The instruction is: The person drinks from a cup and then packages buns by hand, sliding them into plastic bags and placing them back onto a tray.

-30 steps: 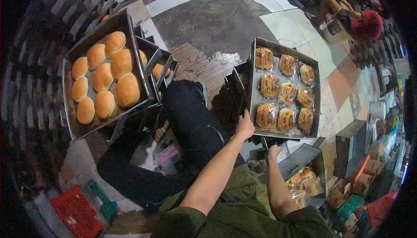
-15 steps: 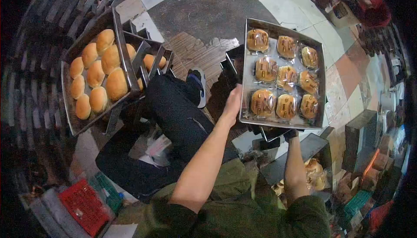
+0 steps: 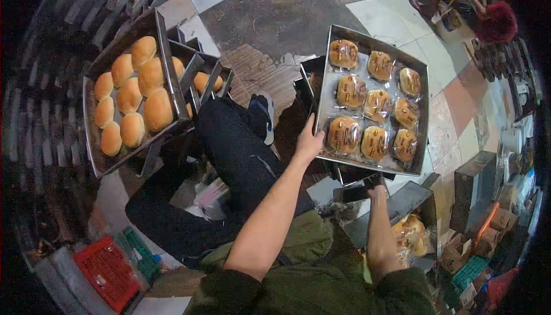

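A metal tray [image 3: 423,142] with several plastic-wrapped buns [image 3: 377,105] rests tilted above other dark trays at the right. My left hand [image 3: 310,142] grips its left side near the close corner, fingers along the wall. Just below the tray's near edge is my right hand [image 3: 376,187], by the dark trays underneath; its fingers are in shadow, so I cannot make out what they touch. Across my legs at the left, another metal tray [image 3: 166,65] holds several unwrapped golden buns [image 3: 130,95], on top of more bun trays.
Below my right forearm sits a box [image 3: 367,223] with bagged buns [image 3: 410,232]. A red crate [image 3: 108,272] and a green crate [image 3: 139,252] lie at lower left. Another person [image 3: 493,22] sits at upper right. My bent leg [image 3: 235,137] lies between the tray stacks.
The wrapped-bun tray has turned slightly clockwise. My left hand has slid a little along its side, and my right hand has shifted slightly left and down from its near edge.
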The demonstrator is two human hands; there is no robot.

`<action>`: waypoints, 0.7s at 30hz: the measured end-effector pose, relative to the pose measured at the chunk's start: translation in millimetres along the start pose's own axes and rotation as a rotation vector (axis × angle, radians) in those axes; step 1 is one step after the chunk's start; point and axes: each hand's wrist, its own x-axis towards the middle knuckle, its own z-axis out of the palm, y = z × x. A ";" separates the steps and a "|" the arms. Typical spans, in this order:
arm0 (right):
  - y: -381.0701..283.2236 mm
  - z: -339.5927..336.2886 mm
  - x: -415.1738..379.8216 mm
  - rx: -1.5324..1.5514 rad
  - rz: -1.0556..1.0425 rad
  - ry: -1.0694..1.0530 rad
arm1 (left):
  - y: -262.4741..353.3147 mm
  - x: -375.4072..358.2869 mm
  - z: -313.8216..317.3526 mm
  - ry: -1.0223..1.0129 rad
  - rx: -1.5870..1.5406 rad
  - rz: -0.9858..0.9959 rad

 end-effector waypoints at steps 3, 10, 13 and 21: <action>12.5 52.2 -76.2 -0.158 -0.188 0.128 | 3.5 -8.0 0.0 -0.009 0.029 -0.012; 48.3 54.4 -59.8 -0.991 -0.276 0.161 | -12.1 -3.8 9.5 0.046 0.130 0.000; 31.4 84.2 -117.9 -0.805 -0.414 0.194 | -22.6 3.4 9.2 0.104 0.180 -0.016; 124.1 18.0 -50.5 -0.205 0.061 0.017 | -15.5 -4.8 4.9 0.075 0.213 0.036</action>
